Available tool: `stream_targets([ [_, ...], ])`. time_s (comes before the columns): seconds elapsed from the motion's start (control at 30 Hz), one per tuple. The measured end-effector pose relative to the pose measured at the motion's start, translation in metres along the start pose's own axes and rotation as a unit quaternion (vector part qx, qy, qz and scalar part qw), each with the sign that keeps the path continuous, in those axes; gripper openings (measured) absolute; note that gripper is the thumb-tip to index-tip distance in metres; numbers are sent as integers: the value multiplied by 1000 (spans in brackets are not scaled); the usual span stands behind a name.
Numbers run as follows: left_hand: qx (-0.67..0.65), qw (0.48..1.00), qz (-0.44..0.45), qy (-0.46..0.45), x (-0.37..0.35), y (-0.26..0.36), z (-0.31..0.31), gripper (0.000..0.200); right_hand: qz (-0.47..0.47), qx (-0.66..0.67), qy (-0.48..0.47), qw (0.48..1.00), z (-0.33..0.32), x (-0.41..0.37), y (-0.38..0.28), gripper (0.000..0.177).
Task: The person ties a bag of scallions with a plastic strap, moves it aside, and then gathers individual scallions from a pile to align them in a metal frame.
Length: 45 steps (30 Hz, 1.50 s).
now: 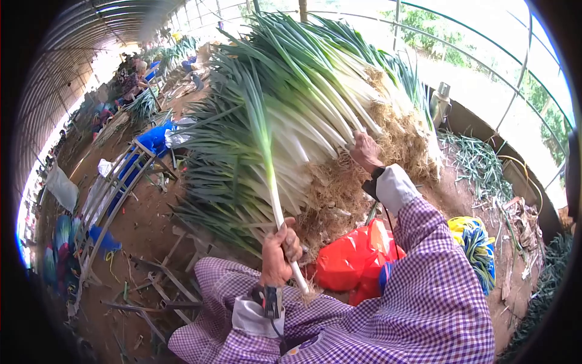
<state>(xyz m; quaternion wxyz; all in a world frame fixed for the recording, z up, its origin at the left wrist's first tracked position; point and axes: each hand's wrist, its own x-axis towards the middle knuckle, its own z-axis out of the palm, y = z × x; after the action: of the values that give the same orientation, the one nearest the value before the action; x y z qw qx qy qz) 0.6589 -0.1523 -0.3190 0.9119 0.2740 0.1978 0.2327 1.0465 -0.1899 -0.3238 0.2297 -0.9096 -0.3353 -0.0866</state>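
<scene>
Left hand (280, 255) has its fingers wrapped tight round the white stem of one green onion (267, 164), leaves pointing up, just in front of the big pile (327, 103) on the dirt floor (139, 224). Right hand (366, 151) has its fingers curled onto stalks at the pile's rooty end, above a red bag (345, 261).

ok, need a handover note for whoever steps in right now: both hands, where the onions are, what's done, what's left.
Left hand: grip shut on one green onion, held by the white shank just above the roots, leaves pointing up and away.
Right hand: on the root end of the green onion pile; I cannot tell whether it clasps a stalk.
Nearby: red bag below the pile; blue and yellow rope bundle to its right.
Done: one onion is apart from the pile, in hand.
Left: the rest lies stacked, roots toward the person.
</scene>
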Motion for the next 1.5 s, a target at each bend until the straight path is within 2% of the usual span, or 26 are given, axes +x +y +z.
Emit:
stream_targets([
  [0.1,-21,1000,7,-15,-19,-8,-9,27,3,7,31,999,16,11,8,39],
  [0.2,-4,1000,5,7,-20,-13,-17,26,61,15,-45,997,16,21,12,34],
  [0.33,7,999,3,31,-16,-17,-24,25,41,87,-19,995,13,18,10,29],
  [0.37,10,999,6,39,-15,-18,-24,25,44,50,-50,997,-23,-2,-20,27],
  [0.47,-2,1000,16,27,-1,-31,-40,23,13,179,-145,973,-37,-41,-30,25],
  [0.5,-8,1000,19,16,3,-35,-44,22,-28,284,-143,948,-38,-69,-34,24],
  [0.53,7,999,17,46,3,-36,-39,22,-69,385,-139,910,-37,-104,-40,25],
  [0.6,38,993,11,107,4,-39,-26,22,-132,371,-81,916,-37,-182,-64,27],
  [0.63,26,997,7,71,5,-44,-34,24,-116,340,-108,927,-34,-220,-72,26],
  [0.67,21,998,9,52,6,-48,-35,24,-56,384,-176,905,-27,-258,-75,24],
  [0.7,16,999,12,32,7,-53,-36,24,22,503,-266,822,-31,-291,-81,25],
  [0.73,11,1000,14,13,6,-58,-35,25,15,504,-286,815,-10,-320,-75,28],
  [0.77,-40,999,3,34,4,-64,-33,27,44,519,-304,797,-17,-335,-81,28],
  [0.8,-24,999,15,30,-3,-66,-29,27,72,535,-324,777,-27,-347,-88,29],
  [0.9,-19,999,12,45,-14,-73,-32,25,46,466,-341,815,-34,-352,-86,29],
  [1.0,21,997,34,68,-22,-82,-38,23,34,444,-349,824,-45,-357,-92,33],
  [1.1,24,994,50,97,-39,-84,-36,20,62,500,-383,774,-43,-371,-91,36],
  [1.2,24,990,92,102,-58,-86,-31,21,90,605,-384,692,-43,-391,-96,36],
  [1.33,52,981,134,126,-74,-89,-31,20,67,574,-413,704,-38,-398,-91,38],
  [1.47,53,970,178,159,-75,-86,-23,21,76,593,-444,668,-43,-388,-92,41],
  [1.5,49,968,182,168,-76,-88,-23,22,92,551,-489,671,-56,-377,-93,41],
])
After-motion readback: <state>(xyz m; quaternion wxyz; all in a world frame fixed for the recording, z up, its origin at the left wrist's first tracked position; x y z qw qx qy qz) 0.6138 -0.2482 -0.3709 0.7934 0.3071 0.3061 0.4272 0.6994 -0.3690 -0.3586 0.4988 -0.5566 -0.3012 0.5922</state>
